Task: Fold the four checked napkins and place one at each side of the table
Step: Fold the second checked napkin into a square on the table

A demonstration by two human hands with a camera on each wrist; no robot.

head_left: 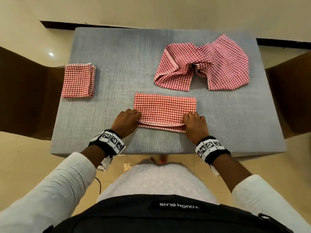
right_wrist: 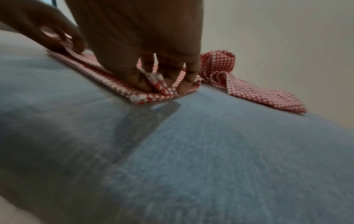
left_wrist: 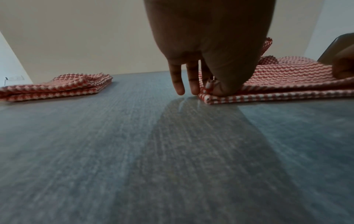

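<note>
**Both hands on half-folded napkin, near edge of bench**

Napkin being folded [head_left: 165, 106] lies flat on the grey bench [head_left: 117, 64], approx centre, close to the person's side. It's a long rectangle w/ layers stacked at the near edge.

Left hand [head_left: 126, 121] is at the napkin's left near corner. In the left wrist view the thumb [left_wrist: 226, 84] and a finger pinch the top layer's corner; two other fingers [left_wrist: 178, 81] point down w/ tips at the bench just beside the cloth edge.

Right hand [head_left: 195, 125] is at the right near corner. In the right wrist view its fingers [right_wrist: 189, 75] curl into the cloth layers and pinch the corner, w/ folds running up between them.

Folded napkin [head_left: 78, 80] sits as a neat square stack at the left edge of the bench, well apart from both hands.

Crumpled napkins [head_left: 202, 64] lie in a loose heap at the far right of the bench, not folded; can't tell how many are in the heap. Near the working napkin but not touching it.

A dark chair [head_left: 25, 91] stands on the left side of the bench, another [head_left: 292, 91] on the right.
</note>
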